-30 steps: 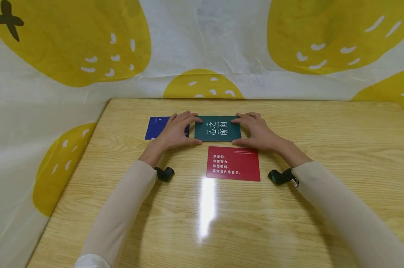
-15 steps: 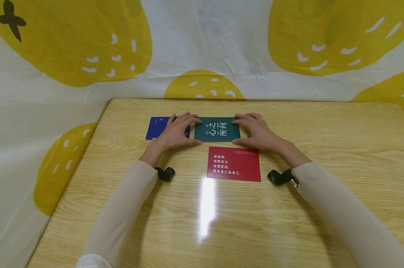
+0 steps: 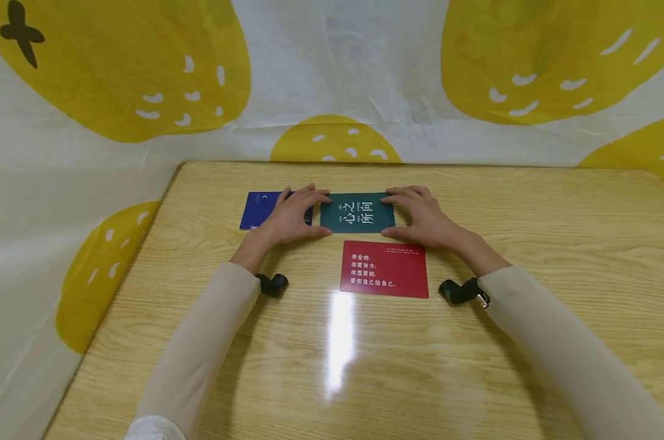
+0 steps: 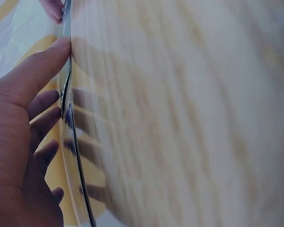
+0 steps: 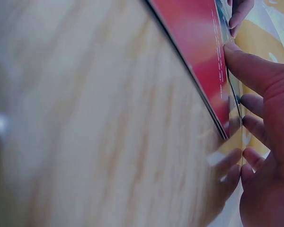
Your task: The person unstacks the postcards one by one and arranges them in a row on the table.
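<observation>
Head view has the left hand (image 3: 291, 217) and right hand (image 3: 418, 215) gripping the teal card (image 3: 359, 214) by its two ends, just beyond the red card (image 3: 384, 269) on the table (image 3: 266, 366), and it looks light, thin, slightly springy, so those end corners seem the safest hold.

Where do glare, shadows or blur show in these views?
Head: glare streak on the wood-grain table below the red printed card, shadows along both beige sleeves; left wrist: table blurred, reflecting the left hand; right wrist: table blurred, pale sheen on that card.
</observation>
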Available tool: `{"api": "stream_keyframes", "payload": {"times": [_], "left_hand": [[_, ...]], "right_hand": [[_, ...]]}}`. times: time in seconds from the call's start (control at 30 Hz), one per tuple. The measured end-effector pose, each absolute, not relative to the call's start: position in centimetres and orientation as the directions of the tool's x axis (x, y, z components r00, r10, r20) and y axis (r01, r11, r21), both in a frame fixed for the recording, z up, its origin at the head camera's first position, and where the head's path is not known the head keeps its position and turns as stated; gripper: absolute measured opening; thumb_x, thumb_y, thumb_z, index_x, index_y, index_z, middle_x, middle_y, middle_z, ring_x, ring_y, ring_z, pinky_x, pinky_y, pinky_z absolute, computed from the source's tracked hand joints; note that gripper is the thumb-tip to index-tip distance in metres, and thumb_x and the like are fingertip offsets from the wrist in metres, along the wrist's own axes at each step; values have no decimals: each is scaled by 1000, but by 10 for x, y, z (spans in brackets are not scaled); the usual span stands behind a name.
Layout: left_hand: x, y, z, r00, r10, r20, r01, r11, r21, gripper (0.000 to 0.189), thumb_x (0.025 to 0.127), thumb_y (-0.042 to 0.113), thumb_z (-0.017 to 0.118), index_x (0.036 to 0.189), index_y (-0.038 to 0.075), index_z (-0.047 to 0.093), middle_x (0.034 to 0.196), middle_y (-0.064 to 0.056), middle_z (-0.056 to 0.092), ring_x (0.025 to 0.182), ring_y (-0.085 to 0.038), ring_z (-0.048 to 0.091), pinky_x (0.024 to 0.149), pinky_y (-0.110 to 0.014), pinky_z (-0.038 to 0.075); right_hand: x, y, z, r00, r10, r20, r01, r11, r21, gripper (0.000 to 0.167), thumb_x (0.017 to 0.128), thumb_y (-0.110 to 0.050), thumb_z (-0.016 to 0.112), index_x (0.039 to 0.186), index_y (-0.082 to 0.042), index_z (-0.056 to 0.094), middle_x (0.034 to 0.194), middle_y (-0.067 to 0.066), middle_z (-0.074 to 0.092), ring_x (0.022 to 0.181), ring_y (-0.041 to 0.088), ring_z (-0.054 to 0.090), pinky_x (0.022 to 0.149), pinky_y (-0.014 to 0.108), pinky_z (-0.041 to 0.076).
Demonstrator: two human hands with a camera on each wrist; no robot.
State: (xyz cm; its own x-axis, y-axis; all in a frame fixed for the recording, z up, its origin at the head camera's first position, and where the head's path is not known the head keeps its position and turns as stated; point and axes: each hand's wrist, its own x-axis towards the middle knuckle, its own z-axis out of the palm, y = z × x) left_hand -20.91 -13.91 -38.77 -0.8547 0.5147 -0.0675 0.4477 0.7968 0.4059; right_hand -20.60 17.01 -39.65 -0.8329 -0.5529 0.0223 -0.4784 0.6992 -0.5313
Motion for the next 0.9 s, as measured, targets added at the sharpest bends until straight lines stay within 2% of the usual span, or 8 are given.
{"api": "stream_keyframes", "payload": {"times": [0.9], "left_hand": [[-211, -138, -388, -848, 527, -60, 460, 787, 412, 66, 83, 46, 70, 140, 20, 48, 154, 2, 30, 145, -18, 10, 113, -50, -3]], "right_hand": [[-204, 169, -394, -839, -542, 43, -475, 694, -541, 70, 78, -37, 78, 136, -9, 52, 148, 13, 35, 133, 35, 19, 102, 57, 23]]}}
